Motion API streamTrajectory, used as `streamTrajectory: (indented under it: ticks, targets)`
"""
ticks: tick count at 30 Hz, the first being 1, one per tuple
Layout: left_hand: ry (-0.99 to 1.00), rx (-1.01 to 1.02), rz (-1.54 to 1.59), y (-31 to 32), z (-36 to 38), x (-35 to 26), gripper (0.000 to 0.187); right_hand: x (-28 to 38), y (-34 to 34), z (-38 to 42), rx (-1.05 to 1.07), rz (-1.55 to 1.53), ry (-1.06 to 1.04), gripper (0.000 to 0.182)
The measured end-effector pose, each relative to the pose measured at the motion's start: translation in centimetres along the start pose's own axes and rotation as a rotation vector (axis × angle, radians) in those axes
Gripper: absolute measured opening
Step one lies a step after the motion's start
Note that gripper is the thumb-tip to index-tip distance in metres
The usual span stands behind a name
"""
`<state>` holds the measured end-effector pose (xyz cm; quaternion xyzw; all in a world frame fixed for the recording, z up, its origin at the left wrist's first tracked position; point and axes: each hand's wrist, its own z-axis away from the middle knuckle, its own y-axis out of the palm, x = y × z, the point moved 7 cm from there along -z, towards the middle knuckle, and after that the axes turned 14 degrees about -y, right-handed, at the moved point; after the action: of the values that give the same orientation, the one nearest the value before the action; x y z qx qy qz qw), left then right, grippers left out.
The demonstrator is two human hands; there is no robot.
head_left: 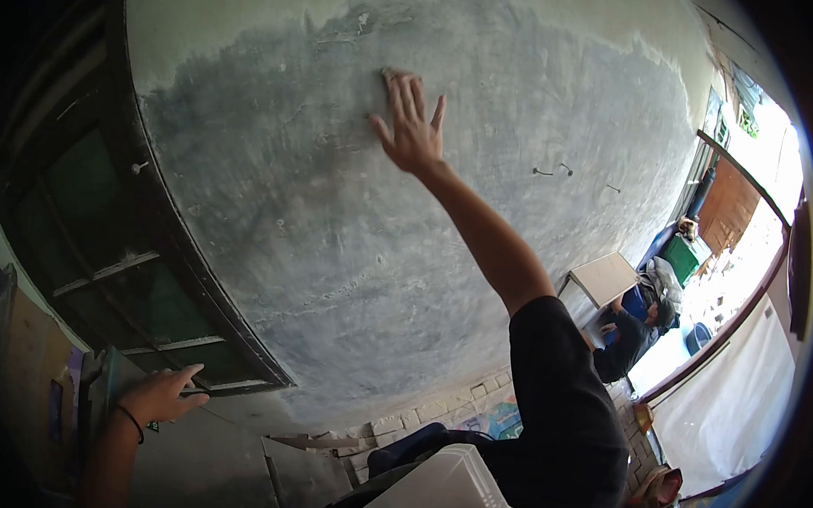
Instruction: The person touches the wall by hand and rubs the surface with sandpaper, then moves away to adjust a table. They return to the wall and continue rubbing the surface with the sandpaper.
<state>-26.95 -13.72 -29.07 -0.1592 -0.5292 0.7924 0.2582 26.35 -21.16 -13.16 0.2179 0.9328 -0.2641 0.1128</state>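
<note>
Up on the grey, rough-plastered wall (337, 180), my right hand (413, 129) lies with its palm toward the surface and its fingers spread. Whether anything thin is under the palm cannot be seen. My left hand (162, 394), with a dark band (132, 424) at the wrist, is at the lower left near the bottom of a dark wooden window frame (234, 329). Its fingers are apart and partly bent, and I see nothing in them. Contact between this hand and the frame or wall cannot be made out.
Several nails or hooks (566, 170) stick out of the wall. Another person (632, 338) crouches at the right beside a small table (604, 279). A green container (684, 256) stands behind. Below me is a whitish plastic object (443, 488); a pale sheet (728, 400) hangs at right.
</note>
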Motion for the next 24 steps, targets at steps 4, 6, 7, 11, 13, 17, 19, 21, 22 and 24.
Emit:
streamTrajectory:
  ticks: [4, 6, 7, 11, 13, 17, 19, 21, 22, 24]
  targets:
    - [0.027, -0.039, -0.028, 0.5, -0.6, 0.7, 0.078, -0.3, -0.7, -0.3, -0.068, 0.002, 0.028, 0.084]
    - [0.013, -0.019, -0.008, 0.3, -0.4, 0.3, 0.078, 1.2, 0.7, 2.3, -0.023, 0.008, -0.031, 0.084]
    - [0.000, 0.000, -0.001, 0.2, -0.3, 0.3, 0.078, 1.7, 1.0, 3.5, -0.016, 0.006, -0.035, 0.084]
    - [0.015, -0.019, 0.005, 0.0, -0.3, 0.3, 0.079, 1.4, 1.0, 3.3, 0.107, 0.080, -0.148, 0.080]
    - [0.003, -0.017, -0.037, 0.1, -0.2, 0.1, 0.080, -0.2, -0.7, 0.8, 0.023, 0.092, -0.130, 0.081]
    - [0.015, 0.003, -0.015, 0.3, -0.4, 0.4, 0.081, -0.4, -1.5, -1.3, -0.123, 0.063, -0.039, 0.081]
    - [0.000, -0.003, -0.007, 0.1, -0.3, 0.3, 0.082, 1.1, -0.5, 1.0, -0.116, 0.055, -0.048, 0.083]
    - [0.005, -0.021, 0.002, 0.3, -0.5, 0.9, 0.082, 3.3, 1.7, 4.4, 0.001, -0.051, -0.116, 0.085]
    - [0.012, -0.044, 0.008, 0.3, -0.6, 1.0, 0.081, 3.6, 1.7, 5.0, 0.050, -0.031, -0.133, 0.086]
    - [0.017, -0.044, 0.000, 0.2, -0.7, 0.7, 0.082, 2.2, 1.1, 3.4, 0.081, 0.066, -0.136, 0.086]
